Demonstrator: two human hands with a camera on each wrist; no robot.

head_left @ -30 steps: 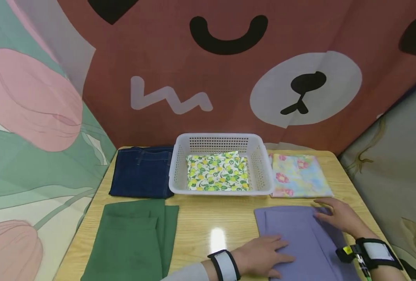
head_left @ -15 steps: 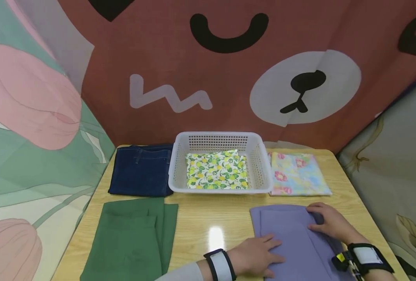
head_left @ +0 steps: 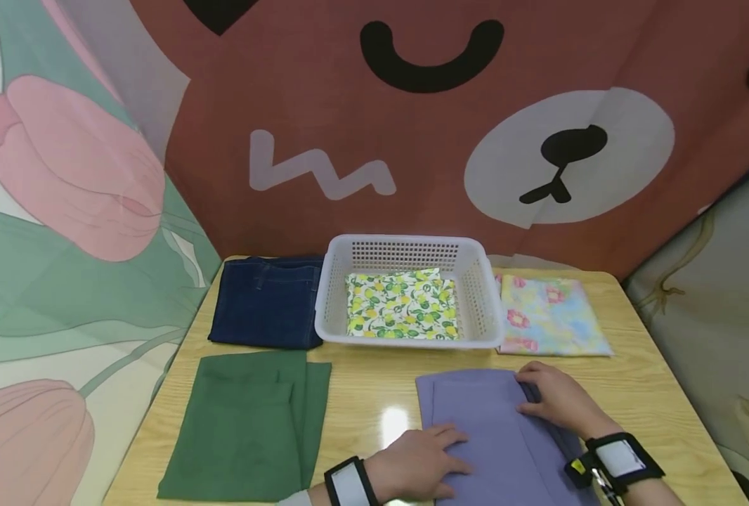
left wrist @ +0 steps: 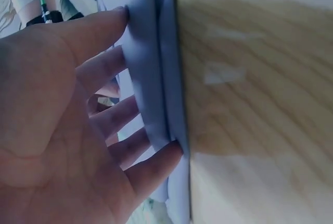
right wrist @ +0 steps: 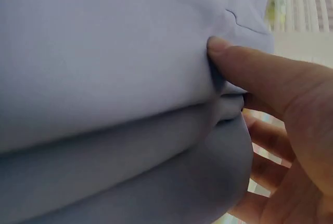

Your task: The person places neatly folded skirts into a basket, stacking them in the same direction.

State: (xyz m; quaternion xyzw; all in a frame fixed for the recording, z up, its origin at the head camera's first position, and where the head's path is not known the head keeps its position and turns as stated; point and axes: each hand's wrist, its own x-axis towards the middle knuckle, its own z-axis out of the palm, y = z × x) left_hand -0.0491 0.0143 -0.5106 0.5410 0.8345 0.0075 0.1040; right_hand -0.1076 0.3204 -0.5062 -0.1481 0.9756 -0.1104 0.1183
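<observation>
A folded purple cloth (head_left: 485, 436) lies at the front right in the head view, its layers visible along the edge. My left hand (head_left: 412, 464) rests on its left side with the fingers spread. In the left wrist view, the fingertips of my left hand (left wrist: 67, 114) touch the side of the folded cloth (left wrist: 145, 52). At the far right corner my right hand (head_left: 561, 400) pinches the cloth. The right wrist view shows the thumb of my right hand (right wrist: 307, 109) on top of the cloth (right wrist: 104, 52), its other fingers behind the edge and partly hidden.
A white basket (head_left: 409, 344) at the back holds a folded lemon-print cloth (head_left: 400, 306). Left of it lie folded dark blue jeans (head_left: 267, 302); right of it, a folded floral cloth (head_left: 554, 316). A folded green cloth (head_left: 242, 429) lies front left on the wooden table (head_left: 362, 386).
The purple cloth has slid left across the table, both hands moving along with it. The head view has also shifted slightly.
</observation>
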